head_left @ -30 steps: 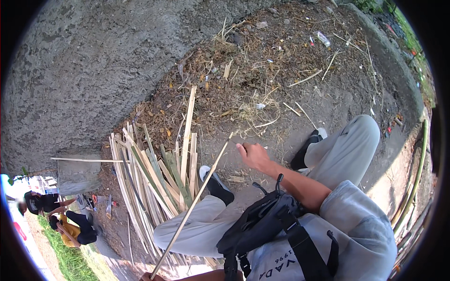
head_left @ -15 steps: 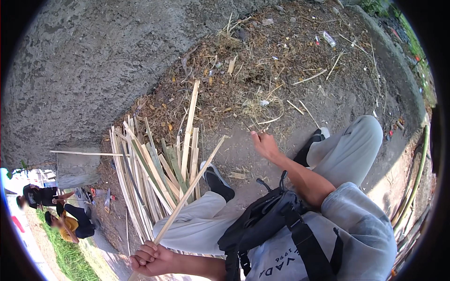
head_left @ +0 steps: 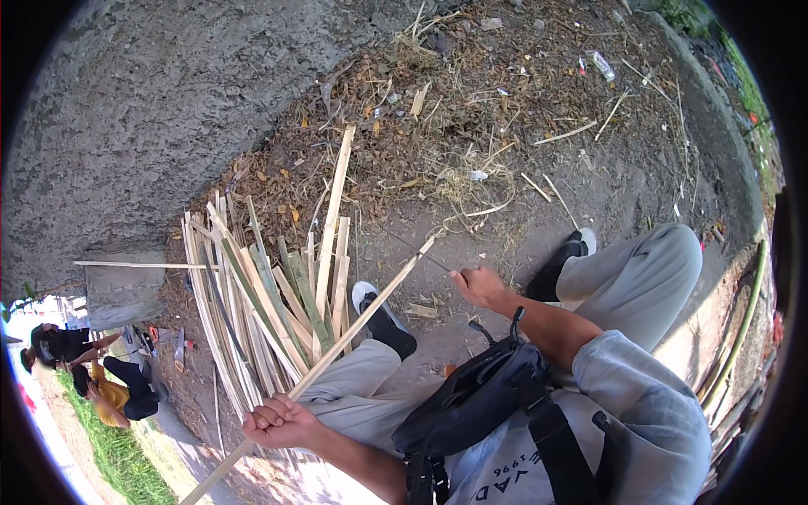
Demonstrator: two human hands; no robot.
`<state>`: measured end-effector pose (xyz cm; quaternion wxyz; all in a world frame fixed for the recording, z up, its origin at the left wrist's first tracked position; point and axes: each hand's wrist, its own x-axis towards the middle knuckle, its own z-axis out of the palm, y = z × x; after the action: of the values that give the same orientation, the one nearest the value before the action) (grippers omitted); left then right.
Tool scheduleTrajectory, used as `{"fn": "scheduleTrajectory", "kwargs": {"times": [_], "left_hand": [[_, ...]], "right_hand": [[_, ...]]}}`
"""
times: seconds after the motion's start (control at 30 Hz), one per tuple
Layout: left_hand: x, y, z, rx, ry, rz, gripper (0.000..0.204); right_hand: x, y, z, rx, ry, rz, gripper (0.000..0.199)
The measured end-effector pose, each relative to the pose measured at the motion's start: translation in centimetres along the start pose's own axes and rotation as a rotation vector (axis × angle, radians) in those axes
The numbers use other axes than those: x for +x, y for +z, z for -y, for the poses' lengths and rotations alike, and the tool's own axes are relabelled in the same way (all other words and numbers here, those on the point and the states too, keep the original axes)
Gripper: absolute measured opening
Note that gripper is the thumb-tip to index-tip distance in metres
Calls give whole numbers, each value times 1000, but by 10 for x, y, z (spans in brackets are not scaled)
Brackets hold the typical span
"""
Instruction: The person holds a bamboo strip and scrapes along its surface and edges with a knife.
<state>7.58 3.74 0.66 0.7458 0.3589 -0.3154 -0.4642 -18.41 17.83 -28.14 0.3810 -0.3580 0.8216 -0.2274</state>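
My left hand [head_left: 280, 422] is closed around a long pale bamboo strip [head_left: 364, 320], which slants from the lower left up toward the middle. In my right hand [head_left: 481, 286] is a thin dark knife [head_left: 435, 263], its handle hidden by the fingers. The blade crosses the strip close to its far end and appears to touch it. Beside my left leg lies a loose bundle of split bamboo strips [head_left: 252, 295], pale with some greenish faces. The held strip passes in front of the bundle's near side.
A rough grey concrete wall [head_left: 168, 109] rises at the left. Dry leaves and shavings [head_left: 454, 126] litter the ground ahead, with a clear plastic bottle [head_left: 603, 66]. A long green pole [head_left: 741, 328] lies at the right. Two people [head_left: 118, 387] are at the far left.
My left hand has moved slightly up and right, carrying the strip's far end the same way. My right hand is a little lower, and the knife blade now lies across the strip.
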Motion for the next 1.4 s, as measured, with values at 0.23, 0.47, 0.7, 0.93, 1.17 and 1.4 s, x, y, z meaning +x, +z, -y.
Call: {"fn": "scheduleTrajectory", "kwargs": {"times": [0.23,0.47,0.7,0.93,1.17,1.4], "left_hand": [[1,0,4,-19,24,34,41],[3,1,7,-17,53,-49,39],[1,-5,4,-8,35,-7,41],[10,0,7,18,10,-66,41],[4,3,4,-13,7,-110,39],[12,-8,6,-16,20,-90,38]], "right_hand": [[11,9,-30,32,224,9,54],[6,15,-9,15,146,-19,53],[1,18,-18,-38,104,-31,55],[7,2,-24,-78,190,-29,55],[-2,11,-23,-60,45,4,58],[-1,20,-35,-89,110,-124,54]]}}
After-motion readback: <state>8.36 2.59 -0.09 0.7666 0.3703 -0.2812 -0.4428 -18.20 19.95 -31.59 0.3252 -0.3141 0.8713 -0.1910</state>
